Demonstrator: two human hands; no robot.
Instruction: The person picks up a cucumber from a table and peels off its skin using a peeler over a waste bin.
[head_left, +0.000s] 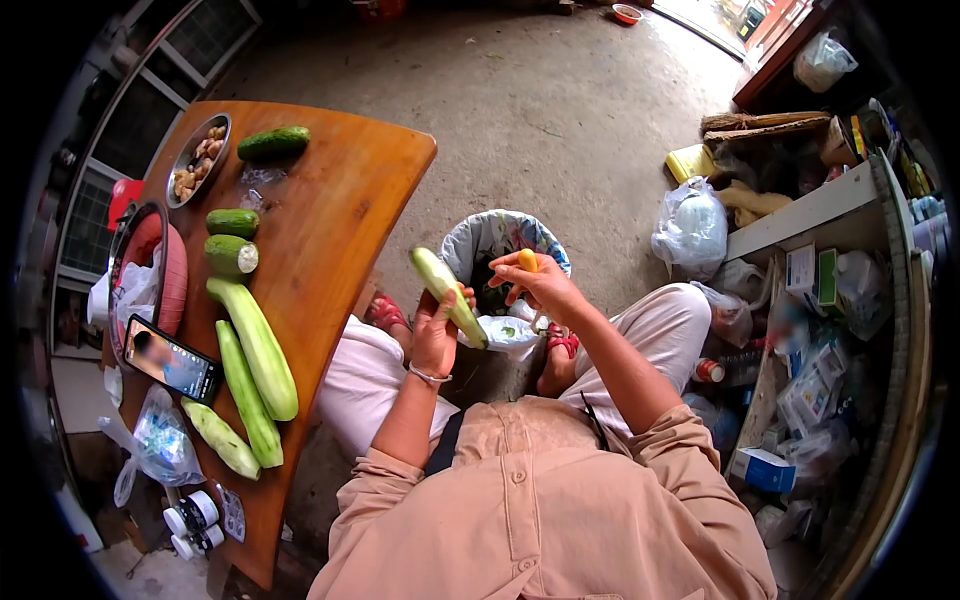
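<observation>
My left hand (436, 335) is wrapped round the lower part of a cucumber (437, 275), which tilts up to the left. Its skin is mostly off, leaving pale green flesh. In my right hand (545, 287) is a peeler, its yellow handle (527, 260) showing above the fingers; the blade is hidden. Both hands are over a lined bin (463, 240) with dark green scraps inside, between my knees. On the wooden table (345, 190) to the left lie several peeled cucumbers (258, 350) and unpeeled green ones (274, 144).
A metal bowl of ginger-like pieces (199, 160), a phone (170, 358), a plastic bag (165, 435) and white-lidded bottles (192, 514) are on the table. A crowded shelf unit (810, 215) stands at the right, with a white plastic bag (692, 222) beside it.
</observation>
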